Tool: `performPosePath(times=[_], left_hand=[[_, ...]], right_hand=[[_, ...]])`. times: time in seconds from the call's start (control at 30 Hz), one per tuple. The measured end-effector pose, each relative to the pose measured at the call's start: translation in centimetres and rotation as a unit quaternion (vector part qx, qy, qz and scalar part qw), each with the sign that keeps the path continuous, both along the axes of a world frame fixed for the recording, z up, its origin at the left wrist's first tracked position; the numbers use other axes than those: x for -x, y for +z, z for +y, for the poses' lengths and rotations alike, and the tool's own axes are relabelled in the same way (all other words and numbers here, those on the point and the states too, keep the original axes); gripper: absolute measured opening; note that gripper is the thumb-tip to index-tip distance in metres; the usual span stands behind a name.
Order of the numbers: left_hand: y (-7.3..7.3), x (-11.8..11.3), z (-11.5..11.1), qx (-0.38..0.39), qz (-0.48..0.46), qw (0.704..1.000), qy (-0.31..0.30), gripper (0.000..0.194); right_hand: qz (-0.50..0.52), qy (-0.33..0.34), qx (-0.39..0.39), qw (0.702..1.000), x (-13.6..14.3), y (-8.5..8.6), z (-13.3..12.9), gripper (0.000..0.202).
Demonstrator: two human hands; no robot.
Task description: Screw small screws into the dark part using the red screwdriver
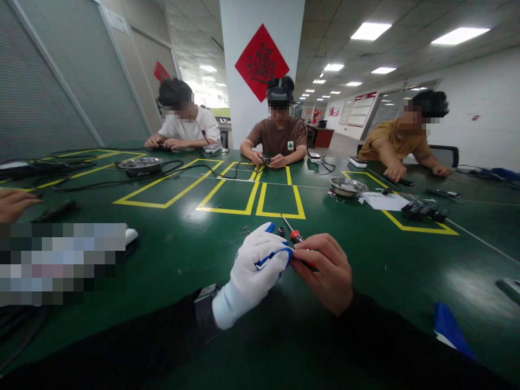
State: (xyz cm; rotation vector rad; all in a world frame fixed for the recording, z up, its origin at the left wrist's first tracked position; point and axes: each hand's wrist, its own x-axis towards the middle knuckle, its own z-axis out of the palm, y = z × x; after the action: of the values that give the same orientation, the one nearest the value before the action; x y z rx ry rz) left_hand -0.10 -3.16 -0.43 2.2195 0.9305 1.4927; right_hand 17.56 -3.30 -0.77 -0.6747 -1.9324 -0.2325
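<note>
My left hand wears a white glove with blue fingertips, its fingers curled and pinched together. Touching its fingertips is my bare right hand, with thumb and fingers also pinched. Whatever lies between the two hands is too small or hidden to make out. A screwdriver with a red and black handle lies just beyond my right fingers, its shaft pointing away from me. Beside it on the green table stands a small dark cylindrical part. Several tiny screws are scattered left of that part.
Three people with headsets sit across the table. Metal bowls stand at the far left and right. Black parts lie by a white paper. A blue and white cloth item is near right. Someone's hand shows at left.
</note>
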Motion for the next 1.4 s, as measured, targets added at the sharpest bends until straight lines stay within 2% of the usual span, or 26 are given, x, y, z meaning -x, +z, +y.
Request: performPosePath(times=[0.17,0.27,0.37,0.5,0.6,0.73,0.9,1.07,1.23,1.4], left_hand=[[0.3,0.0,-0.2,0.011,0.003,1.0,0.013,0.023],[0.7,0.6,0.3,0.02,-0.028,0.996,0.078,0.03],[0.4,1.2,1.8,0.033,-0.054,0.989,0.137,0.031],[-1.2,1.5,3.9,0.091,0.03,0.992,0.076,0.072],[-2.4,1.0,4.4,0.149,0.077,0.985,0.027,0.084],[-2.8,0.3,4.5,0.191,0.072,0.979,0.004,0.077],[-2.0,0.3,4.6,0.207,0.049,0.977,-0.007,0.072],[-1.5,0.5,4.4,0.222,0.04,0.974,-0.023,0.057],[-1.6,0.6,4.4,0.207,0.054,0.975,-0.053,0.043],[-1.9,0.7,4.4,0.198,0.061,0.977,-0.051,0.043]], right_hand=[[0.03,0.009,0.02,0.999,0.2,0.5,-0.2,0.019],[0.083,-0.022,0.068,0.994,-0.1,0.9,0.2,0.013],[0.057,-0.055,0.114,0.99,-0.9,0.7,1.1,0.007],[-0.037,-0.084,0.142,0.986,-1.5,0.1,2.1,0.008],[-0.11,-0.087,0.122,0.983,-1.3,-0.3,2.3,0.011],[-0.163,-0.09,0.076,0.98,-0.7,-0.6,2.4,0.014],[-0.188,-0.096,0.038,0.977,-0.6,-1.1,2.5,0.017],[-0.201,-0.088,0.022,0.975,-0.6,-1.3,2.4,0.018],[-0.214,-0.069,0.018,0.974,-0.4,-0.9,2.1,0.019],[-0.226,-0.085,0.007,0.97,-0.4,-0.8,2.0,0.018]])
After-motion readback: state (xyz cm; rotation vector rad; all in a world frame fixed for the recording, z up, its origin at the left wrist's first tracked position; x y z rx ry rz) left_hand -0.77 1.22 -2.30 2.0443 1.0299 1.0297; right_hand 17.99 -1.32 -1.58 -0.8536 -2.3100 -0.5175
